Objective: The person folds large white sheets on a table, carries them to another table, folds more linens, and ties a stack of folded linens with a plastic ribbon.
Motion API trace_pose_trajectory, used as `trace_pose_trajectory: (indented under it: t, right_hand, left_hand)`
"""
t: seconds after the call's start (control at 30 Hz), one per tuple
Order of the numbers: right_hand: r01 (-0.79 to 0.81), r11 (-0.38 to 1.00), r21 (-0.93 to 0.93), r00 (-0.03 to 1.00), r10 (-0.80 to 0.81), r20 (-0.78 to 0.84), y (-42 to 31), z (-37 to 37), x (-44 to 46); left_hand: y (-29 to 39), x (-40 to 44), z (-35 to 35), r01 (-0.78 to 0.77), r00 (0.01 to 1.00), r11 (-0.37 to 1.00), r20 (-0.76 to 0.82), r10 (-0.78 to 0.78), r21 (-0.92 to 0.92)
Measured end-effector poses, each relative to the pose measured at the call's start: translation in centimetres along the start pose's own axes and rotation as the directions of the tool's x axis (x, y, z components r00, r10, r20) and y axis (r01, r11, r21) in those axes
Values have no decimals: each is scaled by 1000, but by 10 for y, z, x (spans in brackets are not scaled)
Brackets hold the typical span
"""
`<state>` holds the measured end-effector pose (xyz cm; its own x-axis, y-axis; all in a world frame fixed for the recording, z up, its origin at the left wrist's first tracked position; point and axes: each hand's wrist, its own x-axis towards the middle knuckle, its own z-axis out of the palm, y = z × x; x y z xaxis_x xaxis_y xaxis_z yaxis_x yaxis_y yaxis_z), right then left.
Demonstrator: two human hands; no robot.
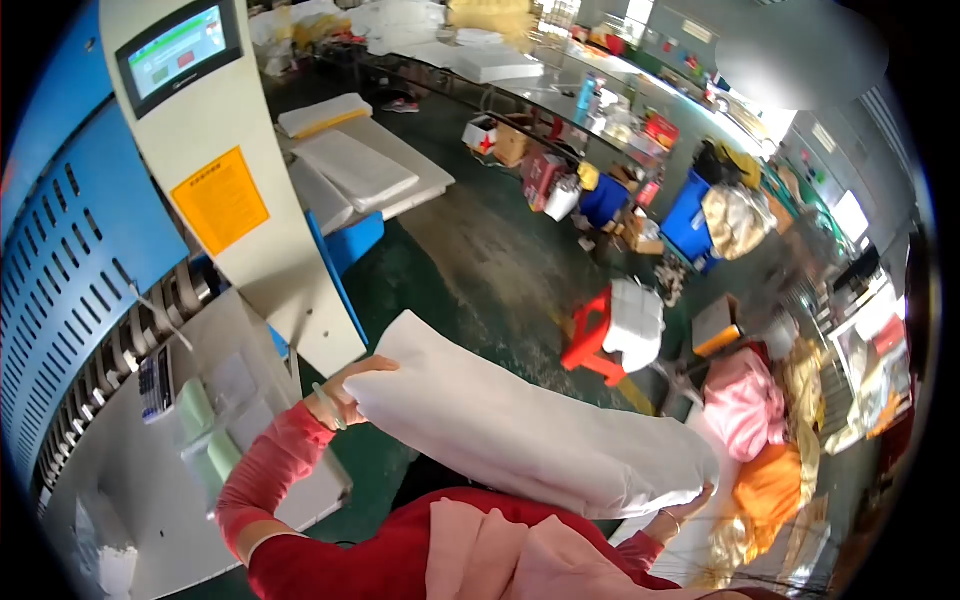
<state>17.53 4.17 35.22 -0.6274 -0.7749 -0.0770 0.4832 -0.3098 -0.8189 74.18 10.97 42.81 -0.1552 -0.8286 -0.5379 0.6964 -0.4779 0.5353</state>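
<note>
The left hand (pixel 345 392) pinched one end of a white bundle (pixel 530 425); the right hand (pixel 690 509), partly hidden, gripped the other, before the person's red top (pixel 375 552). Print on the orange label (pixel 220 200) was illegible.

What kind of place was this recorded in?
Probably a factory workshop, perhaps for textiles: a large blue machine with a control screen, stacked white sheets on a low platform, and heaps of pink cloth and orange cloth.

The white bundle (pixel 530 430) partly hides the right fingers (pixel 706 494).
</note>
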Motion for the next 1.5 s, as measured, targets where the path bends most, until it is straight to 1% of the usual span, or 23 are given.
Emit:
trace_pose_trajectory:
  t: [0.03,0.13,0.17,0.2,0.27,0.33,0.5,0.6,0.67,0.73,0.87,0.9,1.0,1.03,1.1,1.13,1.17,1.23,1.27,1.3,1.4,1.43,1.5]
  right_hand:
    - [-9,1000,-4,1000,9,4,24,30,22]
    - [-37,999,-21,999,38,12,81,113,76]
    - [-40,998,-48,999,41,9,95,137,92]
    - [-41,997,-72,999,41,1,105,160,107]
    - [-40,995,-95,999,40,-5,127,211,132]
    - [-29,993,-115,999,26,-23,150,244,164]
    - [-10,985,-171,998,-2,-67,219,344,250]
    - [-1,980,-201,999,-8,-43,274,418,329]
    - [14,976,-217,1000,-18,-18,308,472,384]
    - [18,967,-255,1000,-14,21,336,527,438]
    - [47,944,-326,989,2,148,397,646,525]
    - [54,938,-342,982,11,186,417,677,544]
    - [76,923,-377,951,46,305,483,761,593]
    - [85,917,-390,943,52,328,506,786,604]
    - [104,907,-407,925,62,375,550,826,631]
    - [108,909,-403,918,65,392,569,847,642]
    - [101,918,-384,913,67,402,583,868,651]
    - [21,963,-270,921,86,380,610,940,633]
    - [-57,968,-243,940,134,314,613,970,626]
    - [-67,970,-233,928,147,343,616,996,626]
    - [-393,917,-72,830,387,402,623,1067,649]
    - [-413,908,-70,824,405,397,627,1092,656]
    - [-417,907,-65,836,411,364,647,1136,674]
  left_hand:
    - [14,22,-3,-151,988,989,-28,151,10]
    - [76,113,-12,-222,975,973,-10,222,-59]
    - [102,141,-14,-53,999,990,-9,52,-132]
    - [125,162,-6,-26,997,991,-70,17,-129]
    - [166,209,0,-55,998,994,36,59,-92]
    - [211,247,22,-80,996,997,-51,79,-9]
    - [306,383,30,105,994,994,-9,-105,-19]
    - [350,456,36,25,994,998,-106,-32,-60]
    - [384,499,41,-31,997,989,-72,21,-142]
    - [414,539,34,-54,982,975,-188,13,-214]
    - [477,564,58,-344,933,924,-172,316,-168]
    - [493,583,46,-335,940,912,-147,308,-238]
    - [536,611,45,-558,815,823,-253,522,-100]
    - [563,631,31,-374,920,874,-245,307,-310]
    - [596,665,13,-416,889,854,-337,310,-312]
    - [618,687,3,-421,883,855,-354,309,-304]
    - [630,708,-6,-600,748,797,-309,588,64]
    - [686,754,-20,-688,704,725,-210,679,35]
    - [710,773,-23,-527,850,783,-231,474,-331]
    - [725,798,-47,-576,816,793,-190,546,-199]
    - [808,846,-49,-486,863,836,-11,505,255]
    - [825,864,-46,-482,866,866,-222,448,-132]
    - [872,894,-46,-504,838,847,-144,527,170]
